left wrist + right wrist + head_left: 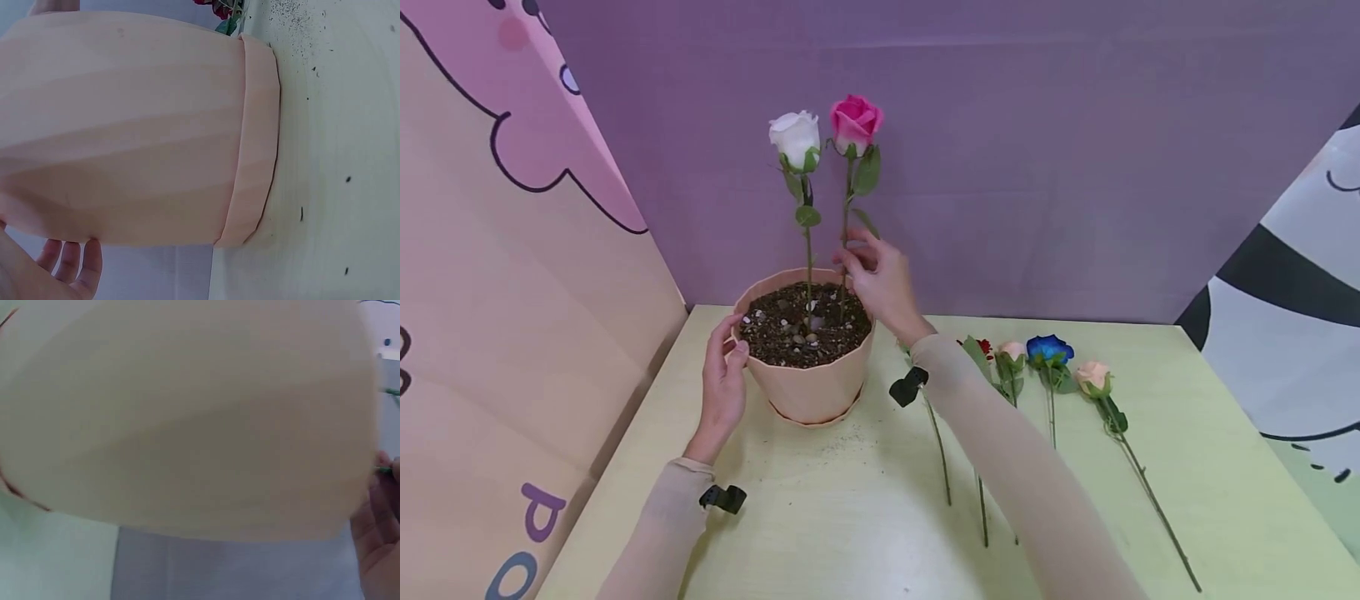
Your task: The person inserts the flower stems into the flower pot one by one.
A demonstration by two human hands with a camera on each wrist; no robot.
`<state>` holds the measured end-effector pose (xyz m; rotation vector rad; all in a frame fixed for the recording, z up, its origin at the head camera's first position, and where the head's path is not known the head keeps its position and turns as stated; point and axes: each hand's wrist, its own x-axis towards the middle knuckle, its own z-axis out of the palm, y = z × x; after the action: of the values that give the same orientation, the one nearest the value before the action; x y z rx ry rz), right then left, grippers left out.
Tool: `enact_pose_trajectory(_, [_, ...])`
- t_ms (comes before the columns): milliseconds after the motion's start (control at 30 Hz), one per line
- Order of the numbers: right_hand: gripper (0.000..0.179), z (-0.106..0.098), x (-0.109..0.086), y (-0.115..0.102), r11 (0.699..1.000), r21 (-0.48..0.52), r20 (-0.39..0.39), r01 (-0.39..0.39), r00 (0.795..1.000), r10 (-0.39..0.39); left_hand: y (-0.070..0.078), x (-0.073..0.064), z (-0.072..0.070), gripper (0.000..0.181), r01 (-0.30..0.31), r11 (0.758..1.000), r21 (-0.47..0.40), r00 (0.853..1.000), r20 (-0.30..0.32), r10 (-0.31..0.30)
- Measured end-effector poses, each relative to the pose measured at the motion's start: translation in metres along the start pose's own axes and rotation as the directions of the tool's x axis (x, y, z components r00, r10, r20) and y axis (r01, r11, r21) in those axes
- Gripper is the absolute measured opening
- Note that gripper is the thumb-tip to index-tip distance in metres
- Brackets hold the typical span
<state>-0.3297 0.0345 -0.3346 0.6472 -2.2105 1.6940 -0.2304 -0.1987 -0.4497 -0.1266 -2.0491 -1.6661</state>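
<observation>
We're seemingly planting: right hand (883,282) pinches the pink rose (857,125), left hand (722,387) rests loosely against the flowerpot (808,392), left edge; next, likely, pressing deeper.

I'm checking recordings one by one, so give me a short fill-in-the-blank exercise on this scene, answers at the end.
1. The right hand pinches the stem of the ____ rose.
2. Left of it in the head view, a ____ rose stands upright.
3. The left hand touches the ____ that holds the soil.
4. On the table, a ____ flower lies between two peach roses.

Missing words: pink; white; pot; blue.
</observation>
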Motion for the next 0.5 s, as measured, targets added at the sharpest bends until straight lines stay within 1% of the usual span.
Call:
enact_pose_trajectory(100, [0.04,0.007,-0.006,0.009,0.999,0.005,-0.021,0.034,0.999,-0.034,-0.001,0.0,-0.001,0.049,0.001,1.0,0.004,1.0,0.002,-0.001])
enact_pose_trajectory(167, [0.041,0.011,-0.01,0.013,0.999,0.006,-0.023,0.048,0.999,-0.048,-0.001,-0.001,-0.002,0.049,0.005,1.0,0.008,1.0,0.001,-0.005])
enact_pose_trajectory(333, [0.025,0.021,-0.013,0.016,0.998,0.0,0.015,0.058,0.998,-0.058,-0.001,-0.003,-0.005,0.049,0.016,1.0,0.012,1.0,-0.003,-0.016])
enact_pose_trajectory(500, [0.021,0.024,-0.012,0.015,0.999,-0.035,0.031,0.041,0.999,-0.04,0.0,-0.003,-0.006,0.049,0.013,1.0,0.022,1.0,-0.012,-0.013])
